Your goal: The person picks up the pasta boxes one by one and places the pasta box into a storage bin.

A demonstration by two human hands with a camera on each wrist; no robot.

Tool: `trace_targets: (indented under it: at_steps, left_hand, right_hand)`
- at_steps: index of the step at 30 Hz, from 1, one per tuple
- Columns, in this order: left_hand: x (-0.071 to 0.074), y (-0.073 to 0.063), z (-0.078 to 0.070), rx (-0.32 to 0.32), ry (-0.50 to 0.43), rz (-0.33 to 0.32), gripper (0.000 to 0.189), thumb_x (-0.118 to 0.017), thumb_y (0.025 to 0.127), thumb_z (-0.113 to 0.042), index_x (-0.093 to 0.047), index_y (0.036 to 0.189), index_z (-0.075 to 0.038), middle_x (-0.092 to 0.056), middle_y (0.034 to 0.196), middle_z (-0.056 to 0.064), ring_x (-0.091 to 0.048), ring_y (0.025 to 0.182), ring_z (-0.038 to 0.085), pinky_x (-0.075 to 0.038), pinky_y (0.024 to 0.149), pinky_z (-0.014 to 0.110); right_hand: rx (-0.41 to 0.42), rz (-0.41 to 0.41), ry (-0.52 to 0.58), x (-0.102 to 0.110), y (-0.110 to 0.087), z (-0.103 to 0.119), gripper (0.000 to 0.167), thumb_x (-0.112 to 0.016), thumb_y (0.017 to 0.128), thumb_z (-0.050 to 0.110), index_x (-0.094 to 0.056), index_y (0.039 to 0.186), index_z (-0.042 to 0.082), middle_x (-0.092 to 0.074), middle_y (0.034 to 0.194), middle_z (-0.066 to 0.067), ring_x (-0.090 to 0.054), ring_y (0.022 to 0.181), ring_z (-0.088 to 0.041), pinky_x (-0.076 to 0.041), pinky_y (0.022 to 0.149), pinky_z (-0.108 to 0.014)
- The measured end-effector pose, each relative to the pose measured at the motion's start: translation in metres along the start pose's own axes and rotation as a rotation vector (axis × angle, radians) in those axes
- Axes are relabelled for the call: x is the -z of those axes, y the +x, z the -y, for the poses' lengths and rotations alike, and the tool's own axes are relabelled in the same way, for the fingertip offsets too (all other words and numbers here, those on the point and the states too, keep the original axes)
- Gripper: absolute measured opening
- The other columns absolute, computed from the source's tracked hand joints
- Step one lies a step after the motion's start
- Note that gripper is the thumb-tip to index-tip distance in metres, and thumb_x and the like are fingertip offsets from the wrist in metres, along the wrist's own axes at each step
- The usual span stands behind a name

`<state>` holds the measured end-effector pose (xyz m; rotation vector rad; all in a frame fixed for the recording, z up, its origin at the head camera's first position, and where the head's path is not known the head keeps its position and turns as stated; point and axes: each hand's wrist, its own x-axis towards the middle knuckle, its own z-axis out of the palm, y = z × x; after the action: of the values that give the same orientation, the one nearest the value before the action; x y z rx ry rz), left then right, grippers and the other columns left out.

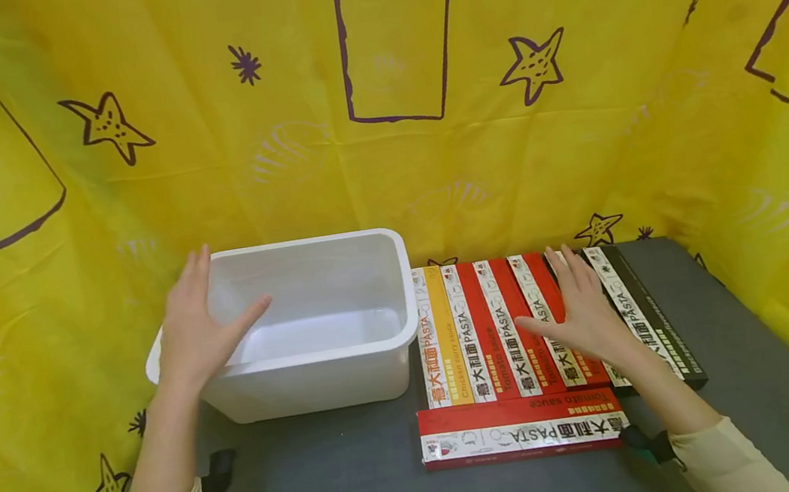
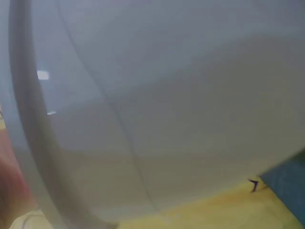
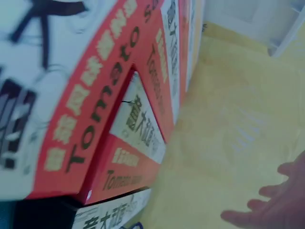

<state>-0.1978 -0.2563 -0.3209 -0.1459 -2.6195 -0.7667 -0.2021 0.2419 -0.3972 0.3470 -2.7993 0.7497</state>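
Observation:
A white plastic bin [image 1: 315, 383] stands on the left of the table, with no contents visible inside. My left hand [image 1: 198, 332] is at its left rim, fingers extended and thumb spread over the opening; whether it touches the rim is unclear. In the left wrist view the bin wall [image 2: 143, 105] fills most of the picture. Over the right end of a row of pasta boxes hovers my right hand [image 1: 587, 320], fingers spread and holding nothing. The row has a yellow chicken curry box [image 1: 438, 299], several red tomato sauce boxes [image 1: 473, 302] and dark boxes [image 1: 645, 303] at the right.
Across the front of the row lies another red tomato sauce box [image 1: 523, 435], turned sideways. A yellow patterned curtain [image 1: 310, 182] encloses the back and sides of the grey table [image 1: 337, 481]. The bin's right side is close to the yellow box.

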Motion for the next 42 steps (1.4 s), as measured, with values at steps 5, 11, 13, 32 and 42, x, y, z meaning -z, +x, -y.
trace_targets:
  at_steps: [5,11,13,32,42]
  left_hand:
    - [0.007,-0.001,0.017,0.034,-0.162,-0.076,0.077,-0.069,0.090,-0.036,-0.034,0.152,-0.009,-0.035,0.153,0.018,-0.033,0.137,0.042,-0.025,0.108,0.065]
    - [0.013,0.002,0.031,0.101,-0.234,-0.109,0.055,-0.066,0.093,-0.029,-0.053,0.138,-0.001,-0.050,0.140,0.022,-0.047,0.124,0.043,-0.037,0.101,0.063]
    - [0.015,0.003,0.035,0.120,-0.215,-0.097,0.055,-0.064,0.094,-0.030,-0.052,0.138,0.000,-0.050,0.140,0.024,-0.046,0.125,0.045,-0.035,0.101,0.064]
    - [0.017,0.012,0.055,0.165,-0.076,0.098,0.072,-0.052,0.099,-0.041,-0.031,0.147,0.008,-0.034,0.143,0.038,-0.030,0.128,0.057,-0.025,0.100,0.070]
    - [0.012,0.010,0.057,0.131,0.000,0.180,0.076,-0.049,0.099,-0.044,-0.028,0.146,0.011,-0.030,0.144,0.040,-0.025,0.131,0.058,-0.020,0.104,0.071]
  right_hand:
    - [0.034,0.075,0.058,0.001,-0.011,-0.005,0.110,-0.075,0.079,0.054,-0.009,0.158,0.016,-0.008,0.161,-0.018,-0.011,0.142,-0.048,-0.022,0.098,-0.077]
    - [0.115,0.158,0.086,0.000,-0.030,-0.017,0.098,-0.077,0.078,0.052,-0.026,0.153,0.014,-0.029,0.151,-0.019,-0.028,0.136,-0.043,-0.034,0.094,-0.073]
    - [0.141,0.188,0.088,0.000,-0.037,-0.021,0.096,-0.077,0.078,0.053,-0.030,0.152,0.014,-0.033,0.148,-0.017,-0.032,0.134,-0.040,-0.037,0.094,-0.070]
    - [0.254,0.332,-0.016,-0.001,-0.085,-0.034,0.088,-0.076,0.068,0.067,-0.051,0.135,0.017,-0.049,0.128,0.004,-0.050,0.114,-0.017,-0.052,0.085,-0.044]
    - [0.363,0.264,-0.126,-0.005,-0.101,-0.034,0.081,-0.078,0.065,0.068,-0.056,0.126,0.020,-0.052,0.119,0.011,-0.053,0.105,-0.011,-0.050,0.084,-0.040]
